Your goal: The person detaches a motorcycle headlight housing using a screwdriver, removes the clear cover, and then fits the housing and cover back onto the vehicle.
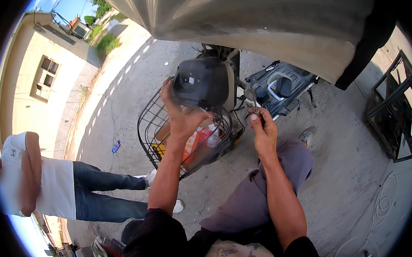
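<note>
A scooter-like vehicle stands before me with a rounded black plastic housing [201, 81] at its front, above a black wire basket [147, 132]. My left hand [182, 121] grips the housing's lower left side, fingers up along its edge and thumb stretched out beneath it. To the right of the housing, my right hand [265, 134] has thumb and fingers pinched around a thin metal rod [254, 99]; its kind is unclear. Inside the basket lie a red-and-white package [193, 144] and cardboard, partly hidden behind my left forearm.
A large grey cover [249, 19] hangs overhead. Behind the housing is a dark rack [275, 92] with a mirror-like piece on it. A person [56, 186] stands at left, arms folded. At right are a black metal frame [395, 110] and a coiled pale hose [384, 203].
</note>
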Available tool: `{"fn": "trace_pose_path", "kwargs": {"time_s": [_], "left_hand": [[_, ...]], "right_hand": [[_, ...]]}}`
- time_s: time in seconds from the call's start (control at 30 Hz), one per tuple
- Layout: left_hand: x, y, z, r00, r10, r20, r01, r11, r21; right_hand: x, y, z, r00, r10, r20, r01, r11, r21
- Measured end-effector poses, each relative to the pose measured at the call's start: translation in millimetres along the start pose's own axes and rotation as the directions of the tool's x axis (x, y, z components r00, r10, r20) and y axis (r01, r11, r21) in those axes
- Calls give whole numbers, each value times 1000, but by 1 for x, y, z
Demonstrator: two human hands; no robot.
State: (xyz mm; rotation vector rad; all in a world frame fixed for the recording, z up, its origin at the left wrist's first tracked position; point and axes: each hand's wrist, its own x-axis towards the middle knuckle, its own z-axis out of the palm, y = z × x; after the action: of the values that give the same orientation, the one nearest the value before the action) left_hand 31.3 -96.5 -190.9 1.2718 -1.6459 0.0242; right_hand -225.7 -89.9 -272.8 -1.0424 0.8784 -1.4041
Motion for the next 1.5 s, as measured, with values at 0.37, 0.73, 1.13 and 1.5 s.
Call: {"fn": "trace_pose_path", "kwargs": {"time_s": [0.37,0.73,1.13,1.5], "left_hand": [[4,23,17,978,-208,-23,174,869,-463],[7,22,-8,969,-192,156,247,779,-577],[9,-5,-36,918,-214,334,396,540,-743],[8,-14,-36,839,-306,450,544,474,-692]], "right_hand": [[-11,-6,-9,998,47,-40,-49,997,-52],[13,-75,90,923,-385,19,363,851,-379],[39,-41,66,948,-300,108,312,943,-116],[46,-36,52,978,-40,206,37,999,19]]}}
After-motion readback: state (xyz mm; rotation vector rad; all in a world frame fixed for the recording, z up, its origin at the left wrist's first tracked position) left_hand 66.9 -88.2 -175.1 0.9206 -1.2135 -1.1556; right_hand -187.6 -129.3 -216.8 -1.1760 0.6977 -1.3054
